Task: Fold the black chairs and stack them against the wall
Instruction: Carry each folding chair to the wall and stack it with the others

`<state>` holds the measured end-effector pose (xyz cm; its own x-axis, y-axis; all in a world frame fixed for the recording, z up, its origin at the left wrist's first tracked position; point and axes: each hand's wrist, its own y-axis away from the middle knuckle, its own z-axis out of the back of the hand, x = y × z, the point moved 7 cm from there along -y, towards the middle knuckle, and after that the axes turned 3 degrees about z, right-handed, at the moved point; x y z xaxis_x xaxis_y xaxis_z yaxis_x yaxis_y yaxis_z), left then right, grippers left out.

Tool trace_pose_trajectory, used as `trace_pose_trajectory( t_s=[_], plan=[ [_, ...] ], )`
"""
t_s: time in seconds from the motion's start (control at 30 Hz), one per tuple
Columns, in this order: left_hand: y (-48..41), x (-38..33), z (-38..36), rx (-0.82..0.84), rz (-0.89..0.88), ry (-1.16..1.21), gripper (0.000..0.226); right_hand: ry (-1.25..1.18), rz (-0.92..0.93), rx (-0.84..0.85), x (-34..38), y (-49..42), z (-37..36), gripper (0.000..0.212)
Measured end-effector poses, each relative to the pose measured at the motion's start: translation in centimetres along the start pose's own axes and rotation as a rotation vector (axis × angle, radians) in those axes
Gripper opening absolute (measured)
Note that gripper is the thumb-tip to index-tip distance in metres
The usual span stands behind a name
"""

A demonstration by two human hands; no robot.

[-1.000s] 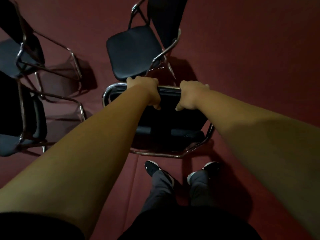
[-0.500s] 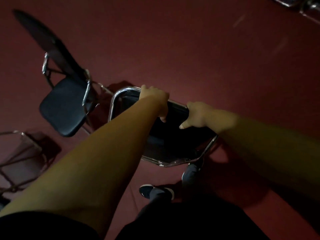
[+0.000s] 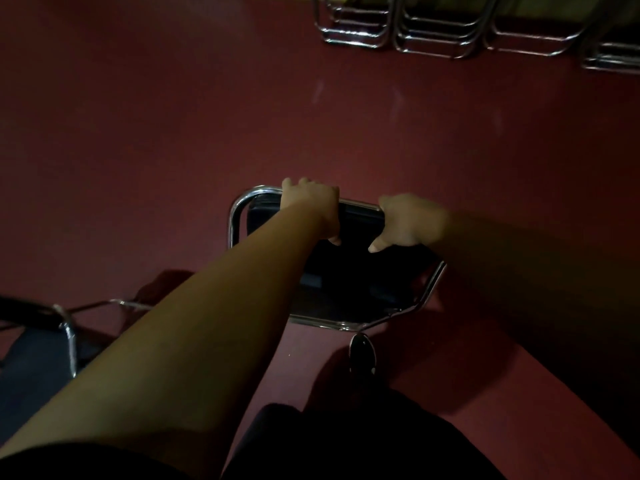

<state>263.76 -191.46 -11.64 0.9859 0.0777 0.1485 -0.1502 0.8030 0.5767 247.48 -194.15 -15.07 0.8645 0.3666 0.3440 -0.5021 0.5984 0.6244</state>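
Head view, dim light. I see both arms stretched out ahead, both hands on one black padded folding chair (image 3: 346,282) with a bright chrome tube frame (image 3: 235,220). The chair is folded flat, its top edge away from the body and its bottom rail nearest the feet. I cannot tell whether it rests on the dark red floor (image 3: 173,133) or hangs clear of it.

Left hand (image 3: 310,206): clamped on the chair's top edge, near its left corner. Fingers (image 3: 304,184) are curled over the far side of the rail. The thumb tip shows on the near face of the black back pad.

Right hand (image 3: 412,220): gripping the same top edge toward its right corner, apart from the left hand, with a stretch of rail between them. Its fingers wrap over the far side, out of my sight. Thumb (image 3: 375,247) points down against the near face of the pad.

Just behind the chair's bottom rail: one dark shoe (image 3: 362,353), toe toward the chair.

Left of the chair and nearer the body: an open black chair (image 3: 38,344) of the same chrome-tube make, cut by the frame edge and partly hidden by the left forearm.

Well beyond the chair, ahead and to its right: a row of folded chrome-framed chairs (image 3: 433,36) standing in tight groups, only their lower loops showing. Red floor lies between them and the held chair.
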Motion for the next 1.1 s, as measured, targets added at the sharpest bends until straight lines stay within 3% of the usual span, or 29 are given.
trace_pose_trajectory(
  t_s=[0.17, 0.4, 0.63, 0.9, 1.1],
  plan=[
    [-1.6, -5.2, 3.6, -0.084, -0.055, -0.006, 0.088, -0.035, -0.128, -0.073, -5.5, 2.0, 2.9, 0.086],
    [-3.5, -8.0, 5.3, -0.124, -0.135, -0.031, 0.09, -0.085, -0.305, -0.035, -8.5, 2.5, 3.6, 0.099],
    [-7.3, -2.2, 5.3, -0.07, -0.185, -0.019, 0.09, -0.089, -0.348, -0.132, -3.5, -0.4, 4.5, 0.1],
    [-11.3, 8.4, 4.7, 0.008, -0.189, 0.039, 0.089, -0.089, -0.365, -0.091, 5.3, -7.1, 6.4, 0.09],
    [-12.9, 10.4, 4.6, 0.012, -0.255, 0.109, 0.086, 0.021, -0.367, -0.037, 7.0, -9.5, 8.1, 0.088]
  ],
)
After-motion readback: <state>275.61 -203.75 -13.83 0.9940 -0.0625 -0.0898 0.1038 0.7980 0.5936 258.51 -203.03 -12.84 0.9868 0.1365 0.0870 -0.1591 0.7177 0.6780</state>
